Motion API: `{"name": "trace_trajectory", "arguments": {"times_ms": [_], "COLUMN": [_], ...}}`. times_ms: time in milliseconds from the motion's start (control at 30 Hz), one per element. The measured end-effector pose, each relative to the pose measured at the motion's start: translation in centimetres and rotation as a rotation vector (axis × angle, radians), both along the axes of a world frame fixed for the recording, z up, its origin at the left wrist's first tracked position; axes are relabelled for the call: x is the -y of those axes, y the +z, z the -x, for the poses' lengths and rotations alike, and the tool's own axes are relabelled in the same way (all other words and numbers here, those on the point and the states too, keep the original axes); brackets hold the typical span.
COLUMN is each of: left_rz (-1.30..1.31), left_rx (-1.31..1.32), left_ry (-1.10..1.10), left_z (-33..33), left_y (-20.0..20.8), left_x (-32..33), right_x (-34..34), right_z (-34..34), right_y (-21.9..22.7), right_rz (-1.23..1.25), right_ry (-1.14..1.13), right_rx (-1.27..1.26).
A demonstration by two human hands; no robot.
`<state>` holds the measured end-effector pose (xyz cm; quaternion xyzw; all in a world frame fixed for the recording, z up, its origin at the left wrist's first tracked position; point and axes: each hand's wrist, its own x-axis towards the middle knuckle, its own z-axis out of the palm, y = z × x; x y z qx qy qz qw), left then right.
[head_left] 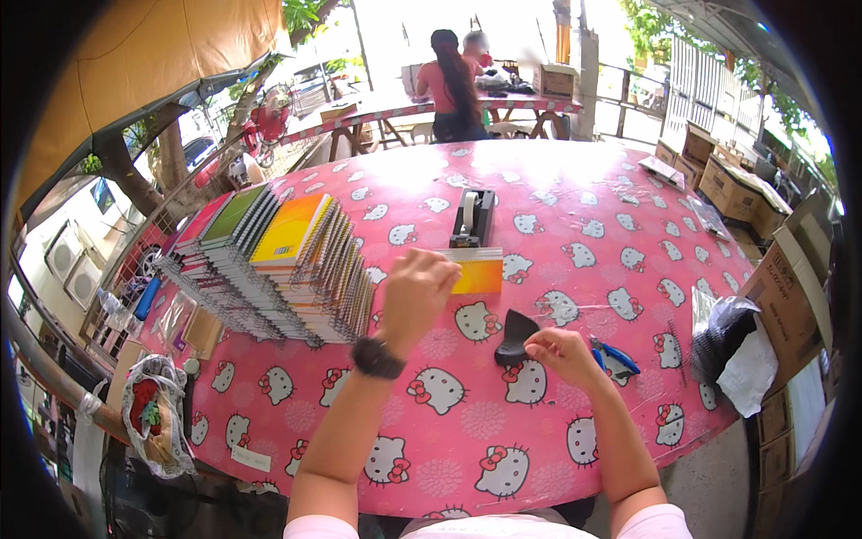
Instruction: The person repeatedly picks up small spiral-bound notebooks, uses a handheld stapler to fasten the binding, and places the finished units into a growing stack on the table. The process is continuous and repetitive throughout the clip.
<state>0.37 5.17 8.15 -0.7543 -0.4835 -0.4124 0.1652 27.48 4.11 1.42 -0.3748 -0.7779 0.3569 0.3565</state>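
Note:
My left hand (420, 286), wearing a black wristwatch (377, 357), is closed with curled fingers beside a small yellow-orange rectangular piece (480, 277) with a pale upper strip. Whether its fingertips grip that piece is hidden. My right hand (564, 352) pinches the edge of a black, bent, flared object (514, 340) whose kind I cannot make out; it rests on the pink table cover. Just right of that hand lie blue-handled pliers (620, 357). Beyond the yellow piece stands a black tape dispenser (473, 220) with a roll in it.
Tall stacks of spiral notebooks (287, 260) with yellow, green and pink covers stand at the left. A plastic bag (160, 413) hangs by the left edge. Cardboard boxes (781, 292) and white wrapping (750, 350) line the right side. People (449, 85) are at a far table.

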Motion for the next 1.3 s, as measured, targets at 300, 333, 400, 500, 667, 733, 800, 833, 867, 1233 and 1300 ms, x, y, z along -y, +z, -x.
{"name": "trace_trajectory", "arguments": {"times_ms": [300,333,400,500,667,733,800,833,867,1233,1300], "left_rz": [0.012,0.070,0.054,0.000,0.376,0.427,0.483,0.481,0.478,0.273,0.275], "left_rx": [-0.208,-0.206,-0.172,-0.118,0.218,0.218,0.197,0.186,0.174,-0.081,-0.053], "left_ry": [0.022,0.019,0.020,-0.004,-0.188,-0.247,-0.212,-0.233,-0.256,-0.053,-0.081], "left_z": [-1.2,-0.8,-0.3,1.1,1.2,1.0,1.7,1.8,1.8,-0.1,-0.2], "left_y": [-8.5,-8.7,-8.6,-7.3,-2.8,-2.4,-3.1,-4.4,-6.1,-8.4,-8.2], "left_x": [-11.5,-11.8,-12.0,-10.1,-0.9,1.6,4.1,4.5,4.6,6.4,6.4], "right_x": [1.6,1.6,1.5,0.9,0.0,-0.4,-1.1,-1.5,-1.9,-3.7,-4.3], "right_z": [-4.4,-4.0,-3.3,-3.4,-17.0,-24.3,-23.4,-23.3,-23.5,-24.5,-24.1], "right_y": [-2.0,-1.8,-1.2,-1.9,-0.2,-4.0,-6.3,-6.8,-6.9,-4.2,-2.8], "right_rz": [0.129,0.137,0.167,0.009,-0.165,-0.372,-0.236,-0.176,-0.156,-0.467,-0.424], "right_ry": [-0.233,-0.220,-0.193,-0.126,-1.020,-1.226,-1.269,-1.294,-1.266,-1.151,-1.138], "right_rx": [-0.019,-0.038,-0.062,-0.024,-0.002,0.471,0.699,0.813,0.787,0.592,0.539]}}
